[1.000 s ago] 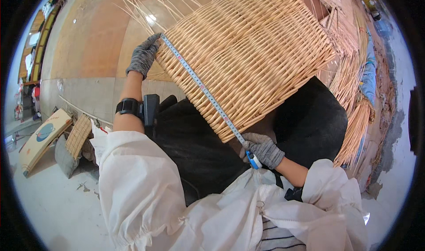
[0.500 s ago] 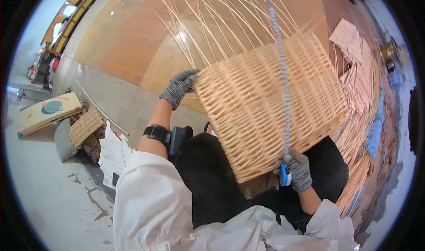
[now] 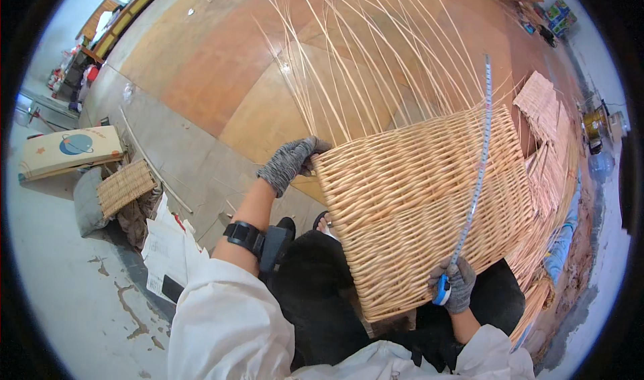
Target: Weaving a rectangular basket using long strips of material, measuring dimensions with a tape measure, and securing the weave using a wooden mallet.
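Note:
Across my lap lies a woven wicker panel (image 3: 416, 212), its far edge bristling with long unwoven canes (image 3: 362, 58). My left hand (image 3: 288, 165), in a grey knitted glove, is closed on the panel's far left corner. Down at the near edge, my gloved right hand (image 3: 459, 289) grips a blue and white tape measure (image 3: 442, 290). Its extended blade (image 3: 477, 179) runs over the weave toward the far edge, with the tip sticking out past it. The fingertips of my left hand are partly hidden by the corner.
To the right lie bundles of loose canes (image 3: 537, 273) and pinkish woven pieces (image 3: 537, 105). On the left are a printed box (image 3: 70, 153), a small woven panel (image 3: 125, 189), papers (image 3: 168, 239) and a long stick (image 3: 154, 165). A water bottle (image 3: 602, 165) stands by the right wall.
The panel and both hands have shifted lower in view and slightly right. The tape blade has swung from near upright to a slant, its tip now farther right.

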`<state>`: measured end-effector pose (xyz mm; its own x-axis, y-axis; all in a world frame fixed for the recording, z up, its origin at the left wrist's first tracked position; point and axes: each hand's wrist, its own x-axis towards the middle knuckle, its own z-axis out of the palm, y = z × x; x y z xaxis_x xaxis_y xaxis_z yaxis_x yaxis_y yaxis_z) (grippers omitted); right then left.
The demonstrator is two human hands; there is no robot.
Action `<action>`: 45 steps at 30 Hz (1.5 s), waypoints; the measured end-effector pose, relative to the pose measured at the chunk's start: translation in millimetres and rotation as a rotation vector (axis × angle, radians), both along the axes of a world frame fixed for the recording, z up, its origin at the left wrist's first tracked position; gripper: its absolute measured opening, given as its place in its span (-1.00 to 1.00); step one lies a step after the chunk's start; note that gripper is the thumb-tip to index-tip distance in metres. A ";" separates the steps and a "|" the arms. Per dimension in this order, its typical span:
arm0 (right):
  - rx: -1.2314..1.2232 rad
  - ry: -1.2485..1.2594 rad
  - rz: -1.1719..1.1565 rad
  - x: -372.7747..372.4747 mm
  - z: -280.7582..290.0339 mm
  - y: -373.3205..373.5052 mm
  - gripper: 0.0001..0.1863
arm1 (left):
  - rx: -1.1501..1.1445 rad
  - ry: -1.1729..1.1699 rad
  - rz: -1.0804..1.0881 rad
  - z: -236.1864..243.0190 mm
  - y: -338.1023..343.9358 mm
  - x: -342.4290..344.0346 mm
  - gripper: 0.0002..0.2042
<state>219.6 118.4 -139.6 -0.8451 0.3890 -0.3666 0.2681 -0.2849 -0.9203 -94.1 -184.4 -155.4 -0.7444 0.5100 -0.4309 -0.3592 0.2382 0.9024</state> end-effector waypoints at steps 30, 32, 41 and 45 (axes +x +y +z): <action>0.136 -0.081 -0.071 2.6 2.1 -6.4 -0.62 | 0.313 -0.312 0.082 -19.3 -7.0 1.3 -0.52; 0.142 -0.096 -0.069 3.5 1.0 -6.6 -0.61 | 0.146 -0.158 -0.021 -11.8 -6.9 -1.7 -0.58; -0.079 -0.208 0.117 -0.9 9.9 10.4 -0.56 | -0.294 0.687 0.126 32.0 42.5 -4.7 -0.77; -0.134 -0.250 0.331 -6.0 12.9 23.2 -0.57 | -0.694 0.649 -0.250 51.1 107.7 -26.6 -0.57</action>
<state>213.5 141.6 -126.7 -0.7949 0.0474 -0.6049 0.5751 -0.2589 -0.7761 -120.6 -76.7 -104.3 -0.8475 0.4736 -0.2396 0.2904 0.7916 0.5376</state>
